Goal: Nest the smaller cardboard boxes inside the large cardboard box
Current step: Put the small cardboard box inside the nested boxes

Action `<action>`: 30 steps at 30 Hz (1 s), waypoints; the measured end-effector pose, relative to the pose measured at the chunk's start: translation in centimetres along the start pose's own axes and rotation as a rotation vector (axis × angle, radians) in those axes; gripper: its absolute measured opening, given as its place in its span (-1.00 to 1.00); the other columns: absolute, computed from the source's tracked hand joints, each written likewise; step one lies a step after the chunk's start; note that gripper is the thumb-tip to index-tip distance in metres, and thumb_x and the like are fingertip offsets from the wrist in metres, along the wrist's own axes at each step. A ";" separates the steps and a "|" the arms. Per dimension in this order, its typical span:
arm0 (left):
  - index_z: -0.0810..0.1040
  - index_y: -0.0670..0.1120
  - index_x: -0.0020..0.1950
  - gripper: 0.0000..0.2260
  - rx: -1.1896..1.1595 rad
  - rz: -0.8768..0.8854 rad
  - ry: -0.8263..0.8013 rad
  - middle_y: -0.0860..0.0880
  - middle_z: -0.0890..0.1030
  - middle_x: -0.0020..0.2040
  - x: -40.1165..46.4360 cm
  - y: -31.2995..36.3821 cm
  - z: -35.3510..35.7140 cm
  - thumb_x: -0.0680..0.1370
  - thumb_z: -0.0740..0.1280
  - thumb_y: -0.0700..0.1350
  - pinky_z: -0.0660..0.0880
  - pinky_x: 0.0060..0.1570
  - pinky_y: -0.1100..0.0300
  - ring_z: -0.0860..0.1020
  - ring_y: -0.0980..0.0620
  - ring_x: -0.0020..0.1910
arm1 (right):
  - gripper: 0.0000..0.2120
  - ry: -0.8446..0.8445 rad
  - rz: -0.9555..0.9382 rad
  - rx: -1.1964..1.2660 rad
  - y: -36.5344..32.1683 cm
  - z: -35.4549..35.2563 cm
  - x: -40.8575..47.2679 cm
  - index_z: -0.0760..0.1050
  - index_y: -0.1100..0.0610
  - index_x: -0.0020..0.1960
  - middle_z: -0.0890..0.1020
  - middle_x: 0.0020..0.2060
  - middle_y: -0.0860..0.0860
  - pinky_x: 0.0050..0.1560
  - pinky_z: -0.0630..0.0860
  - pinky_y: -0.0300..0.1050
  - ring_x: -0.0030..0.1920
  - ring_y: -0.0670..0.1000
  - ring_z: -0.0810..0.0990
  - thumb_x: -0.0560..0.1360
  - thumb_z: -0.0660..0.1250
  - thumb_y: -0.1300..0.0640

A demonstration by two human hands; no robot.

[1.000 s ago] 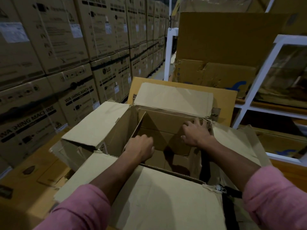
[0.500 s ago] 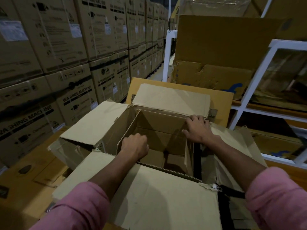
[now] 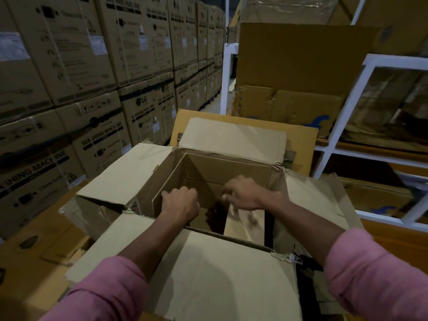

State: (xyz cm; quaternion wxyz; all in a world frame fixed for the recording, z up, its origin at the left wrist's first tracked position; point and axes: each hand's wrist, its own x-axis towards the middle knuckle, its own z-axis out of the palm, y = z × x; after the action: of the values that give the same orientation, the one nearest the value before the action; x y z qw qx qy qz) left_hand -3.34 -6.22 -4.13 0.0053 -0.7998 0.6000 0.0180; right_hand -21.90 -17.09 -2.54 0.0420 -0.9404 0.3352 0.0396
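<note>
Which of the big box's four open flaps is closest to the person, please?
The near flap, lying flat under both forearms at the bottom of the view; the left flap, far flap and right flap lie beyond it.

Large box (image 3: 222, 274): matt brown corrugated cardboard, flaps creased, edges torn. Smaller box (image 3: 227, 172) inside: same dull cardboard. Sleeves (image 3: 375, 274): pink woven cloth. Shelf frame (image 3: 342, 117): smooth white-painted.
</note>
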 end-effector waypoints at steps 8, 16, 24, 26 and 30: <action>0.52 -0.06 0.22 -0.74 -0.029 -0.035 -0.032 -0.10 0.59 0.17 -0.7 0.0 -0.5 0.65 0.21 0.06 0.34 0.25 -0.24 0.57 -0.18 0.18 | -0.53 -0.129 0.076 -0.266 -2.0 0.3 0.1 0.58 0.10 0.12 0.65 0.09 0.15 0.43 0.23 0.35 0.23 0.18 0.57 0.66 0.08 -0.22; 0.50 -0.05 0.19 -0.74 -0.016 -0.032 -0.072 -0.09 0.58 0.14 -0.3 0.4 -0.5 0.65 0.20 0.08 0.31 0.28 -0.27 0.57 -0.15 0.15 | -0.46 0.062 0.268 -0.154 3.1 -0.9 -1.7 0.35 0.06 0.50 0.33 0.48 0.18 0.43 0.30 0.36 0.50 0.26 0.24 0.58 0.27 -0.14; 0.51 -0.06 0.23 -0.71 -0.010 -0.037 -0.068 -0.09 0.58 0.17 -0.7 0.3 -0.7 0.65 0.21 0.10 0.31 0.28 -0.26 0.57 -0.16 0.18 | -0.30 0.100 0.377 -0.050 4.1 -1.6 -1.9 0.17 0.06 0.58 0.10 0.59 0.14 0.49 0.15 0.41 0.55 0.28 0.07 0.50 0.33 0.05; 0.50 -0.06 0.23 -0.71 -0.011 -0.032 -0.068 -0.10 0.58 0.17 -0.7 0.3 -0.6 0.65 0.20 0.10 0.32 0.27 -0.25 0.57 -0.16 0.18 | -0.28 0.091 0.389 -0.032 4.4 -1.7 -1.9 0.13 0.05 0.60 0.07 0.61 0.12 0.50 0.13 0.41 0.56 0.28 0.05 0.50 0.33 0.08; 0.50 -0.07 0.23 -0.72 -0.007 -0.011 -0.060 -0.09 0.58 0.16 -0.8 0.4 -0.8 0.66 0.20 0.08 0.33 0.27 -0.22 0.57 -0.14 0.17 | -0.26 0.105 0.399 -0.020 4.9 -1.7 -2.0 0.11 0.06 0.60 0.08 0.60 0.13 0.50 0.14 0.41 0.56 0.27 0.07 0.50 0.35 0.10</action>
State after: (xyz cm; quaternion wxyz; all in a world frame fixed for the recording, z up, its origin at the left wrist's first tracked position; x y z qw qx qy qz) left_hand -3.96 -5.55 -3.27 0.0204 -0.8023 0.5950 0.0441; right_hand -26.49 -19.80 -0.90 0.0064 -0.8566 0.5160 0.0016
